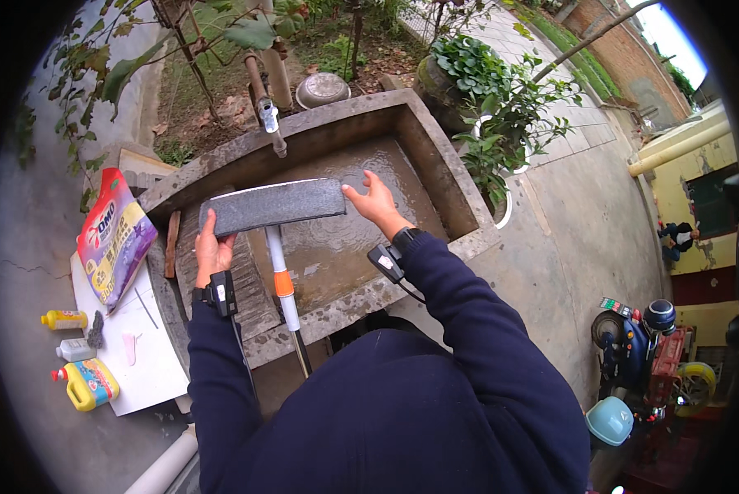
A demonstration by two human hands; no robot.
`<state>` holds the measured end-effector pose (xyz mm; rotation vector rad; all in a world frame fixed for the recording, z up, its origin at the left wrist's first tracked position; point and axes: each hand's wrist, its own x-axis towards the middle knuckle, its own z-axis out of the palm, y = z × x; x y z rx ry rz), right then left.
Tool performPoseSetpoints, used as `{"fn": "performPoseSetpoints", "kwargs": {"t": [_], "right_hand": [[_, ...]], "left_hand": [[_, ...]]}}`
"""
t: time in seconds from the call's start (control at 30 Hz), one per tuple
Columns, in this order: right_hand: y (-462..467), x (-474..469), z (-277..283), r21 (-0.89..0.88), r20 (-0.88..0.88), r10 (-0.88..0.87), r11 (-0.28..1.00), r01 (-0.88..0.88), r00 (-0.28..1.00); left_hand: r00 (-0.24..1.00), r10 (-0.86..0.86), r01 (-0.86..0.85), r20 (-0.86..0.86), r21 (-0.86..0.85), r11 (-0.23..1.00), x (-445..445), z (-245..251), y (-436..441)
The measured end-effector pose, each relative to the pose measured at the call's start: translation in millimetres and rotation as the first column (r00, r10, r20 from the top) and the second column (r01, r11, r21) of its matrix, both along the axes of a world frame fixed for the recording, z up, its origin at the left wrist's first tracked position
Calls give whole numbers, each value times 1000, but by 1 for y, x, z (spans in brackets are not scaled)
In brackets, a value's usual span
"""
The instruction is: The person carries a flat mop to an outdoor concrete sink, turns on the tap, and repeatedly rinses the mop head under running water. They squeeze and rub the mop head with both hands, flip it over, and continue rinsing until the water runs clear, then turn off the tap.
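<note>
A flat mop head with a grey fabric pad [274, 207] is held over the concrete sink [446, 157], its pad side turned toward me. My left hand [214, 252] grips its left end, thumb on the pad and fingers behind. At the other end, my right hand [377, 200] has its fingers spread; the thumb tip is at the pad's corner, and whether it presses there I cannot tell. From below the head, a white and orange mop pole [283, 283] runs down over the sink's near rim toward my body. Shallow, rippled water [369, 179] covers the basin floor.
A metal tap [271, 120] juts over the far rim, near an upturned metal basin [323, 91]. Left, a white board [141, 364] holds a detergent bag [113, 241] and several bottles. A ridged washboard slab [237, 284] fills the sink's left side. Potted plants [493, 154] stand right.
</note>
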<state>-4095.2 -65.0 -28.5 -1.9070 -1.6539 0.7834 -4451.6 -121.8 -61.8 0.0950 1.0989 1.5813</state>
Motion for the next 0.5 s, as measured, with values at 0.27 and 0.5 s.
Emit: {"fn": "performPoseSetpoints", "kwargs": {"t": [0.27, 0.5], "right_hand": [[-26, 13, -3, -362, -932, -349, 883, -298, 98], [-26, 23, -21, -502, -856, -484, 862, -68, 185]], "left_hand": [[999, -17, 15, 51, 38, 999, 49, 4, 11], [987, -141, 134, 73, 103, 986, 88, -5, 0]]}}
